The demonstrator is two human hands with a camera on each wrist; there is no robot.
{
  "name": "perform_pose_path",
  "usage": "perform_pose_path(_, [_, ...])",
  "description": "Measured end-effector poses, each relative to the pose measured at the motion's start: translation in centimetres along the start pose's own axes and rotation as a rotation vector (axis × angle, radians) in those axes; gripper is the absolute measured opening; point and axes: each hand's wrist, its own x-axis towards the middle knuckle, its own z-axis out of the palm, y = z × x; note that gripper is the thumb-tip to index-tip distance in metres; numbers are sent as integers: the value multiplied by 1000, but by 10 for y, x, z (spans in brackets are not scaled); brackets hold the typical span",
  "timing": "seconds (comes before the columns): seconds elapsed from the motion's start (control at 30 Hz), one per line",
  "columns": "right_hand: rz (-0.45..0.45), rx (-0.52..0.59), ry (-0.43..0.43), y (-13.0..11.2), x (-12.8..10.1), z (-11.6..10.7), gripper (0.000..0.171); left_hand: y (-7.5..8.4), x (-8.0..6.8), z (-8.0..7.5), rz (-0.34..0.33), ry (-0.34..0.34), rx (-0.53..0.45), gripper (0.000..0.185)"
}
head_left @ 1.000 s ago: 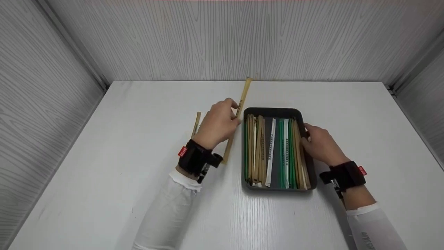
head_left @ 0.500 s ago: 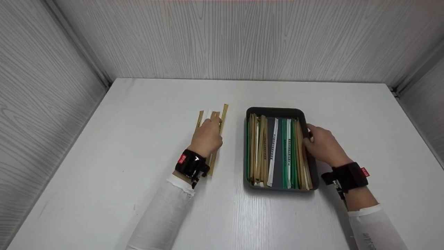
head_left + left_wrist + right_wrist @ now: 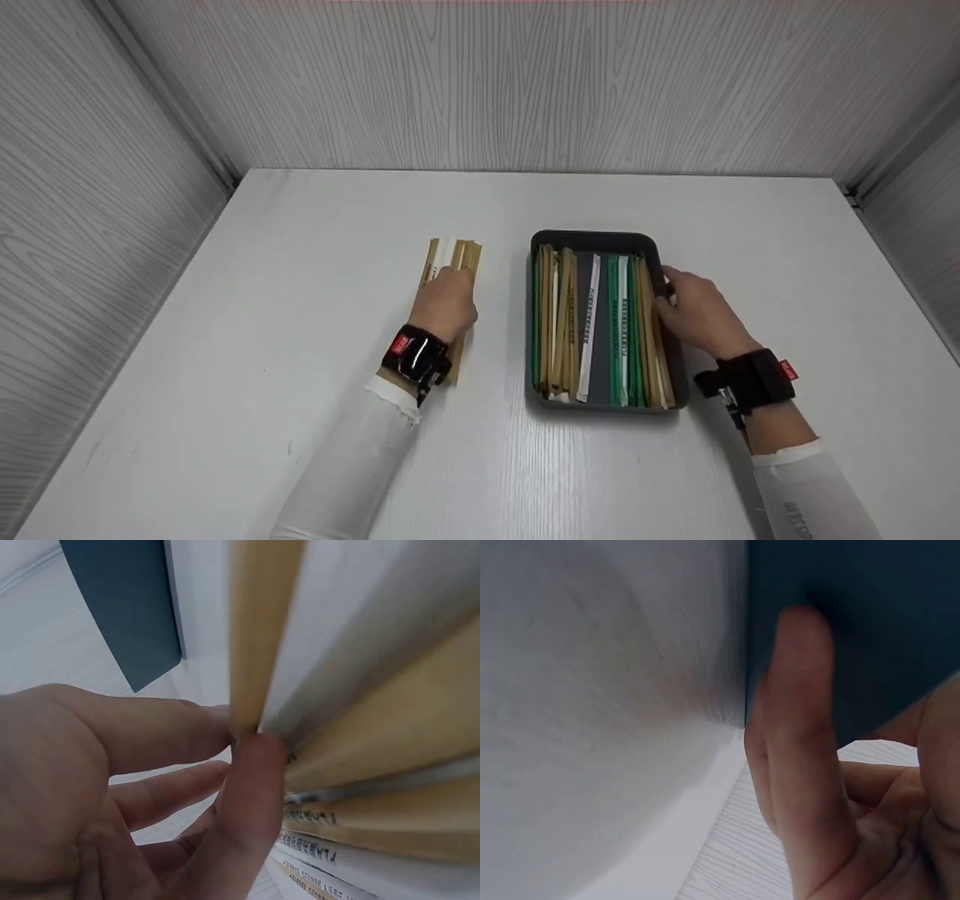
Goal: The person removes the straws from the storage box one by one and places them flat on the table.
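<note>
The left hand [image 3: 446, 300] is reaching down over a bundle of slim, flat, tan and white paper-like strips with dark lettering [image 3: 454, 253], which is lying left of centre with its far ends fanning slightly towards the far wall. In the left wrist view, a thumb and a finger are meeting on one tan strip [image 3: 262, 622], so the grip is closing to a narrow pinch; the lower fingers of that hand are bending loosely beneath.

To the right, well apart from the bundle, a dark grey rectangular tray with rounded corners [image 3: 592, 239] is resting on the white tabletop [image 3: 315, 240]. The right hand [image 3: 697, 311] is gripping its right wall, the thumb lying over the rim and the fingers pressing on the outside.

Inside the tray, tan packets [image 3: 564, 337] are crowding the left half, a white packet [image 3: 589, 330] is leaning near the middle, and green packets [image 3: 614, 330] are standing right of it, with more tan ones along the right wall. Black straps [image 3: 754, 379] are circling both wrists, above white sleeves [image 3: 337, 465]. Grey wood-grain panels [image 3: 450, 82] are enclosing the far side.
</note>
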Motion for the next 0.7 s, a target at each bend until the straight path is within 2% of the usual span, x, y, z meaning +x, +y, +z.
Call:
perform_pose_path(0.43, [16,17,-3,0,0,-1,53,2,0,2,-15,-4,12,10])
perform_pose_path(0.7, [10,-4,6,0,1,2,54,2,1,2,-17,19,42,13])
